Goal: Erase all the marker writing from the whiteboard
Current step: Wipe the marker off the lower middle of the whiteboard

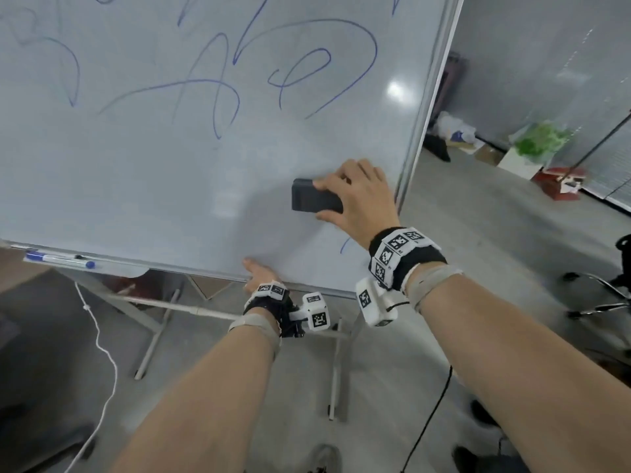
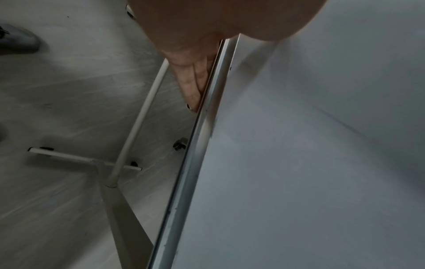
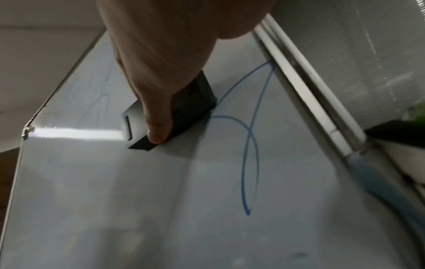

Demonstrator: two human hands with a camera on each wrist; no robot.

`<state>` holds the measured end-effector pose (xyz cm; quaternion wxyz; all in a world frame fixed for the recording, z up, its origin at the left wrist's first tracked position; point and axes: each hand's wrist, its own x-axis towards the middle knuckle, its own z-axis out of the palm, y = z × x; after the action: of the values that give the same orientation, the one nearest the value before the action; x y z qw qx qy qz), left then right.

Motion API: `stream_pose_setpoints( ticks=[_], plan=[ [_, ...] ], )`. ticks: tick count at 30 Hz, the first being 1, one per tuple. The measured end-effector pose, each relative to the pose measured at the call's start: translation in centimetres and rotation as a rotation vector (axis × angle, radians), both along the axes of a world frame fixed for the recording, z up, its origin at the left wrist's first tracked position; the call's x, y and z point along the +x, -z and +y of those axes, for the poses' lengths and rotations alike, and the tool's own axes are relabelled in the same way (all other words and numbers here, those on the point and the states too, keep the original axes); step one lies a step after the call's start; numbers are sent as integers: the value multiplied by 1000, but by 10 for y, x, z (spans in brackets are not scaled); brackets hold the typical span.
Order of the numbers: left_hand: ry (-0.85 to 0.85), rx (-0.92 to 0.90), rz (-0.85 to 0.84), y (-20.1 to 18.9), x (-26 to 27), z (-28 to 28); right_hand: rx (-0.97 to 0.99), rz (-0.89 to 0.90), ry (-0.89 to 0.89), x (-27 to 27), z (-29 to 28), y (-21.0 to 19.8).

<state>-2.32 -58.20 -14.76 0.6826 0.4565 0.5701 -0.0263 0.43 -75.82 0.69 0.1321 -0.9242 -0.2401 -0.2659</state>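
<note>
Whiteboard (image 1: 170, 172): our right hand (image 1: 358, 199) grips eraser (image 1: 314, 199) flat to wipe; left hand (image 1: 261, 273) clasps lower frame (image 2: 200, 136), steadying.

A blue marker (image 1: 60, 260) lies in the tray at the bottom left edge of the board. A white cord (image 1: 102, 349) snakes over the grey floor (image 1: 211, 380) under it. Past the right edge, a green plant (image 1: 541, 141) sits in a white box, and a red box (image 1: 560, 182) is beside it. A chair base (image 1: 597, 295) stands at the far right. A black cable (image 1: 430, 418) lies on the floor.
</note>
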Motion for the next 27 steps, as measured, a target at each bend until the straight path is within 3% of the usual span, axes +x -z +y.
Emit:
stream_pose_setpoints(
  ticks=[8, 12, 17, 20, 24, 27],
  plan=[
    [-5, -9, -3, 32, 9, 4, 233, -234, 161, 22, -10, -46],
    [-28, 41, -39, -4, -6, -13, 165, -174, 144, 7, -23, -17],
    [-54, 66, -31, 7, 2, -11, 1, 10, 96, -32, -40, 47],
    [-44, 102, 22, 15, 2, -10, -25, -45, 122, -34, -48, 37],
    [16, 149, 21, 1, -11, -18, 140, -153, 296, -24, -60, 1],
    [55, 135, -4, 4, -15, -17, 157, -176, 291, -27, -60, 7]
  ],
)
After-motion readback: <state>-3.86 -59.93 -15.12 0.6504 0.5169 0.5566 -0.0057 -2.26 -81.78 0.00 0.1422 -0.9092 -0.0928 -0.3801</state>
